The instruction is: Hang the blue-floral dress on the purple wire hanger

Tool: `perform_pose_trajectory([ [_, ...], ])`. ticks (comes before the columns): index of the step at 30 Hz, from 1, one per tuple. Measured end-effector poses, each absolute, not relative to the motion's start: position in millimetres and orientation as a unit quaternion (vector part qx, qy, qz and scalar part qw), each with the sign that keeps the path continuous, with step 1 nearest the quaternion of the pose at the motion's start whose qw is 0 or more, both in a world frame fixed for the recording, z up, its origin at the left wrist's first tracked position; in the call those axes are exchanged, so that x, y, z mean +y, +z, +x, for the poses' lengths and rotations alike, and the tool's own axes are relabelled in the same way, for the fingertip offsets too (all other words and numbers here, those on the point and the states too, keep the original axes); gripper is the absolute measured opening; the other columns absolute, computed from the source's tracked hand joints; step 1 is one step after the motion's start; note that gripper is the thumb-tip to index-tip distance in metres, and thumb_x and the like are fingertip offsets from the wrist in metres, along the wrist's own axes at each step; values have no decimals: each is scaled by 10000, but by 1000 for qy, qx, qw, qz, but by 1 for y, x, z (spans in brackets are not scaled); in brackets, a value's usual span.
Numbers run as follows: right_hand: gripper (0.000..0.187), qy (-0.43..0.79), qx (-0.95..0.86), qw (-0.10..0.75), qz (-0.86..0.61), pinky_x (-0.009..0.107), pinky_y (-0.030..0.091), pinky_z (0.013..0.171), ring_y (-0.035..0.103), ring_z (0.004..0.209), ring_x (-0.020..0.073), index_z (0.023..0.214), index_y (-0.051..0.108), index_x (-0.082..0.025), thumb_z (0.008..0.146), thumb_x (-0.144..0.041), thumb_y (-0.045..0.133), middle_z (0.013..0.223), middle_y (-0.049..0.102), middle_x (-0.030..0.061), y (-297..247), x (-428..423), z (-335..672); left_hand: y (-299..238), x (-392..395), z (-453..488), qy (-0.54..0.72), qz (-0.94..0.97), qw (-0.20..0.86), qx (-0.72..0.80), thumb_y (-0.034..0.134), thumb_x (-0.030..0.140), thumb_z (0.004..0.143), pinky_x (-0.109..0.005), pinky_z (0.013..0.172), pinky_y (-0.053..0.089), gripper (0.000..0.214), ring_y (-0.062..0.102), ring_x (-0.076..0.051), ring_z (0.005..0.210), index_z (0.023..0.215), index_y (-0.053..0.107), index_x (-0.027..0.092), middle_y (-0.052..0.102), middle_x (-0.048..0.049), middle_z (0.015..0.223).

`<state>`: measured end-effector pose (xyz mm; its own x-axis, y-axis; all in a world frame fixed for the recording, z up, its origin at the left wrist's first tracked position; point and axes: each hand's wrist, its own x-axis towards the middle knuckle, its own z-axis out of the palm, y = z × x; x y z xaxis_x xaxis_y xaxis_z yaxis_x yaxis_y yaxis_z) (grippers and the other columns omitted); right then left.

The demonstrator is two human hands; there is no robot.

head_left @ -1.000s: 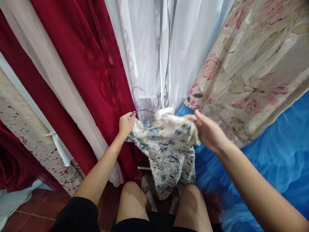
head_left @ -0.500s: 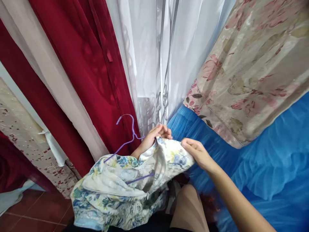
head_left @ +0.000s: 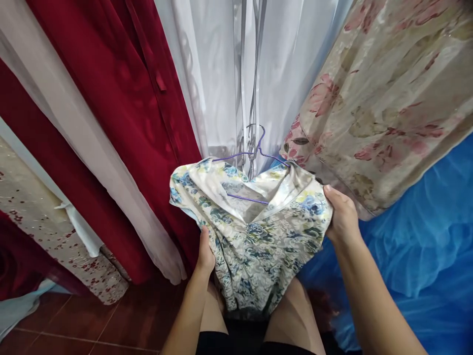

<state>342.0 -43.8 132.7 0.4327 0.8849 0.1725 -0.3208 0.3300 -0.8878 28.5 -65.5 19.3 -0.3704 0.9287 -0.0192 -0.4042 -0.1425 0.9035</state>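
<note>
White cloth (head_left: 218, 74) hangs beyond a floral top (head_left: 269, 246) held by half-curled hands (head_left: 206, 252) (head_left: 343, 217).

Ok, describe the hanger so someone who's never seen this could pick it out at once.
Start at the white cloth hanging top centre, beside the red cloth. Below it, between the left hand and right hand, is a floral top; the hanger sits in its open neckline, hook up. It's a thin purple frame, unlike the broad fabric around it.

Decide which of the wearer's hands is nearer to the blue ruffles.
Right. The right hand is near the blue ruffles, at one side of the top; the left hand is farther off, at the opposite side.
</note>
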Motion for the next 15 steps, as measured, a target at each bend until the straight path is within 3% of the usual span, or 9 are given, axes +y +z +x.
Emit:
perform_pose_trajectory([
  [3,330,459,-347,700,-423,285,449,480,633,575,214,730,682,-183,633,-432,876,561,621,17,123,-46,350,-5,-78,23,642,329,435,538,836,528,704,-402,1132,409,592,560,-340,1326,1158,698,174,715,-119,1253],
  [5,345,453,-386,667,-449,285,437,510,639,643,218,812,699,-184,701,-482,834,661,667,38,110,-51,356,-16,-88,21,612,344,444,557,859,498,677,-441,1110,423,589,611,-364,1256,1113,714,129,736,-146,1197],
  [9,435,176,-402,742,-507,337,482,840,623,999,232,1112,661,-209,774,-445,801,1079,680,63,71,-73,336,-20,-110,26,601,318,468,564,844,526,688,-453,1050,476,614,648,-371,1201,1114,726,100,735,-181,1193],
  [11,314,76,-342,781,-516,344,460,880,605,991,219,1057,647,-203,851,-423,736,1064,653,59,49,-90,307,-16,-117,31,599,305,466,575,855,516,679,-444,1046,484,613,649,-366,1205,1117,733,104,735,-181,1196],
  [13,289,195,-392,724,-533,321,458,753,592,786,199,828,633,-199,907,-476,659,811,627,26,29,-105,273,-9,-122,36,592,311,464,581,858,518,673,-440,1051,483,608,647,-366,1211,1107,742,108,740,-176,1186],
  [15,370,421,-512,572,-483,323,451,679,591,693,200,837,639,-202,981,-524,528,748,652,33,14,-116,239,-3,-126,39,583,326,460,585,853,540,665,-450,1050,485,621,651,-373,1201,1095,746,105,746,-176,1172],
])
